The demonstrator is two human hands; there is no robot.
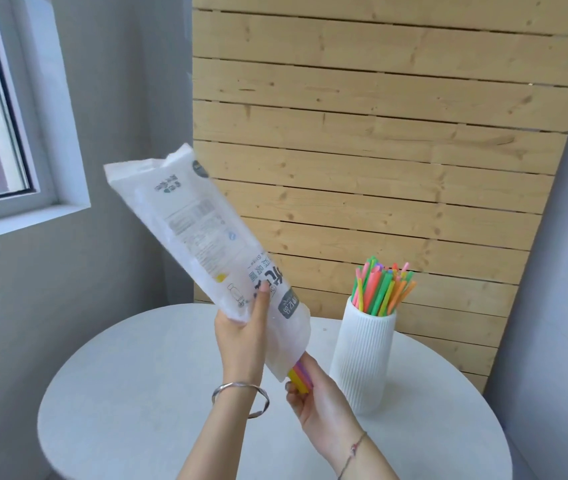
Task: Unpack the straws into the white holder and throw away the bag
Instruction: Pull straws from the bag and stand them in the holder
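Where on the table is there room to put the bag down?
The table is bare on its left, from rim to left hand. A smaller bare patch lies in front of the white holder. Crowded around the holder and the right hand.

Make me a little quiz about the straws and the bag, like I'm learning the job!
1. True or false: the white holder is lying on its side.
2. Which hand grips the bag at its printed part? A) left hand B) right hand C) neither
3. Fill in: the right hand holds ___ sticking out of the bag's lower end.
Key: 1 false; 2 A; 3 straws.
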